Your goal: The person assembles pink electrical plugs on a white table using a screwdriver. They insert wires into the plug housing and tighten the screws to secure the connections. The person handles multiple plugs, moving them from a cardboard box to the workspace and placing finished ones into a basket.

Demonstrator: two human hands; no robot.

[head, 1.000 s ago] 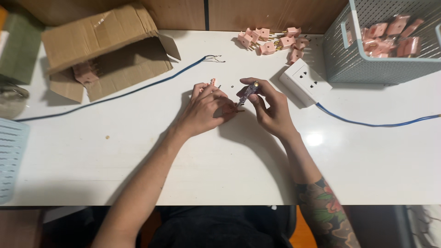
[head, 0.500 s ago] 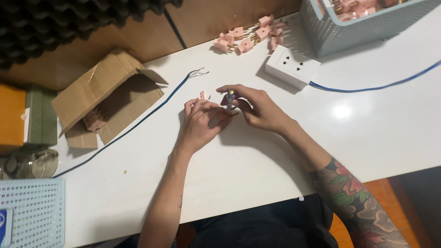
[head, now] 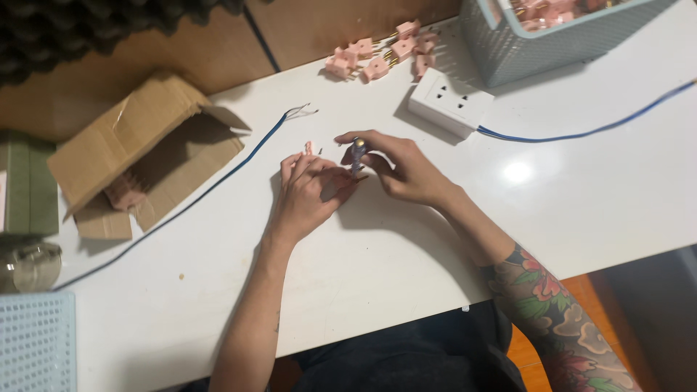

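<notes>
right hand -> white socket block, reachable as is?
Probably yes. The white socket block lies on bare table just beyond the right hand, nothing between them. But that hand is pinching a small dark tool, so its grip is occupied.

A single head-worn camera is looking steeply down, tilted slightly, from above the seated person onto the white rectangular tabletop (head: 406,254). It is sitting near enough that both forearms are filling the centre, while the far table edge is running along the top.
</notes>
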